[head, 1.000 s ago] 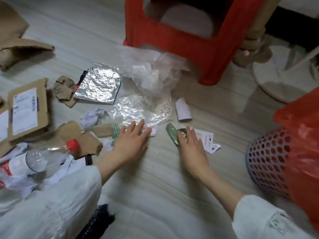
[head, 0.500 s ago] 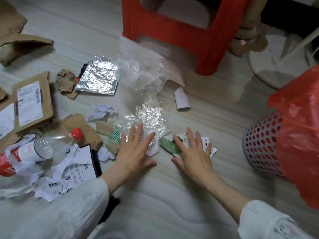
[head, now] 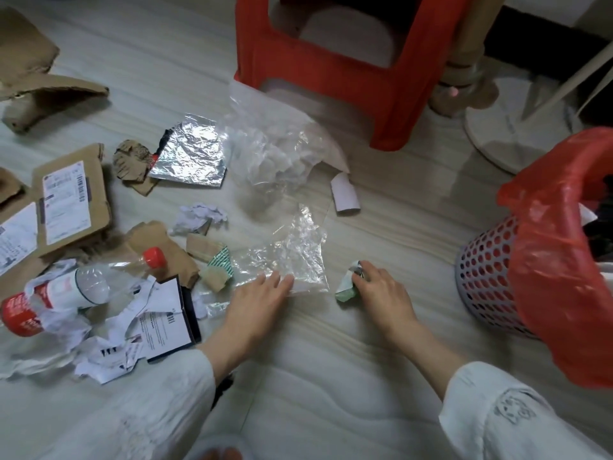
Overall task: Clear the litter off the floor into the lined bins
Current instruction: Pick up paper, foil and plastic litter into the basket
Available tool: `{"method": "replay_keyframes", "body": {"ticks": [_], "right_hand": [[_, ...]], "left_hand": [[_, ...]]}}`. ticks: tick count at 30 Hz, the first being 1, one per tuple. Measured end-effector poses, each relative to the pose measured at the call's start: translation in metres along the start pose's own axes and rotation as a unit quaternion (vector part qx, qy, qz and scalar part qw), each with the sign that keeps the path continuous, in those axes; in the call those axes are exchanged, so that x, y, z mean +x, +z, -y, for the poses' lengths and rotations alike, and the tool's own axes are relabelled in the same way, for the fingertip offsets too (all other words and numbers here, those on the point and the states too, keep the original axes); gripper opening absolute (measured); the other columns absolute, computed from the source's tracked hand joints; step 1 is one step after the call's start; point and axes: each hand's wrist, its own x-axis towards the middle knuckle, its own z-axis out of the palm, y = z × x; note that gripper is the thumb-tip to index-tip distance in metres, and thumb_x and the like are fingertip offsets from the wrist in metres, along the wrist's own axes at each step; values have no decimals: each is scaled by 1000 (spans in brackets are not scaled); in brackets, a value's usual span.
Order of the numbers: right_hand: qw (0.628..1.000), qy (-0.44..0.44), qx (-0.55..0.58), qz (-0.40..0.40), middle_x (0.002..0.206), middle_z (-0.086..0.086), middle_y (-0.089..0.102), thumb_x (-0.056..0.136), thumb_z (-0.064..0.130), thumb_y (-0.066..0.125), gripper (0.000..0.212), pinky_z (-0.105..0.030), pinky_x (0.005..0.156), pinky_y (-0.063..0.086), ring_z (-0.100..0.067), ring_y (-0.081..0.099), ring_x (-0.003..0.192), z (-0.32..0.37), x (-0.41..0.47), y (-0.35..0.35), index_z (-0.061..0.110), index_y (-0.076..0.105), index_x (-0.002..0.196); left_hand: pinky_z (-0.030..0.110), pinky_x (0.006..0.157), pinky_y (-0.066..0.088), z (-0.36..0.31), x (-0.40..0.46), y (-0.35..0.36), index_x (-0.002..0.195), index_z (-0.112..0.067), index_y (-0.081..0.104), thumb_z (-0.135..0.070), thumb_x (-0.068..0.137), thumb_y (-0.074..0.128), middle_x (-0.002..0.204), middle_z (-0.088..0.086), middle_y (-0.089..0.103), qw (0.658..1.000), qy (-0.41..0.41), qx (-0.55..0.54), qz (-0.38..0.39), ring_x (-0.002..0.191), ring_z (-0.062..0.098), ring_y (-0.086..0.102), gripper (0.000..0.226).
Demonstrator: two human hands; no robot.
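Observation:
My right hand (head: 381, 290) is closed around a bunch of green and white paper scraps (head: 346, 287) on the floor. My left hand (head: 257, 300) lies flat with its fingertips on the near edge of a crinkled clear plastic sheet (head: 292, 254). A perforated grey bin (head: 487, 277) lined with a red bag (head: 560, 247) stands at the right, close to my right hand. More litter lies around: a foil sheet (head: 190, 157), a larger clear bag (head: 275, 151), a white paper roll piece (head: 345, 194) and a plastic bottle (head: 76, 287) with a red cap.
A red plastic stool (head: 331, 68) stands behind the litter. Torn cardboard (head: 71, 190) with labels, crumpled tissue (head: 199, 217) and printed papers (head: 156, 330) fill the left. A white fan base (head: 510, 137) sits at the back right.
My right hand has gathered the green and white scraps from flat under its spread fingers into a bunched grip. My left hand slid to the clear sheet's edge. The view shifted.

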Motion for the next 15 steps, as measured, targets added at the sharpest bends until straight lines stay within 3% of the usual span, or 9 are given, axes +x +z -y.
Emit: {"method": "replay_keyframes", "body": {"ticks": [3, 5, 10, 15], "right_hand": [[997, 15, 75, -20, 151, 2, 28, 96, 14, 38, 38, -28, 96, 38, -24, 38, 129, 3, -12, -6, 17, 46, 133], [991, 15, 129, -46, 147, 1, 36, 91, 9, 41, 40, -27, 95, 38, -25, 43, 126, 3, -19, -18, 17, 52, 129], [964, 25, 212, -158, 131, -2, 54, 82, -1, 49, 40, -32, 86, 44, -29, 57, 110, 4, -45, -73, 17, 67, 113], [920, 44, 273, -277, 110, -6, 66, 82, -3, 48, 38, -37, 86, 47, -29, 60, 102, -11, -90, -149, 15, 71, 106]], "left_hand": [[36, 69, 48, -2, -5, -15, 123, -21, 50, -6, 84, 38, 121, 2, 59, 998, -22, -59, -10, 101, 28, 62, 44], [34, 73, 44, -4, -3, -31, 131, -26, 45, -8, 90, 35, 129, 2, 57, 995, -53, -83, -27, 106, 30, 60, 46], [37, 62, 43, -11, -1, -84, 127, -27, 49, -7, 91, 42, 103, 6, 68, 986, -66, -103, -112, 84, 36, 62, 42], [36, 61, 38, -48, -10, -160, 118, -22, 56, -9, 93, 43, 90, 15, 68, 973, -29, -143, -180, 82, 40, 61, 31]]}}
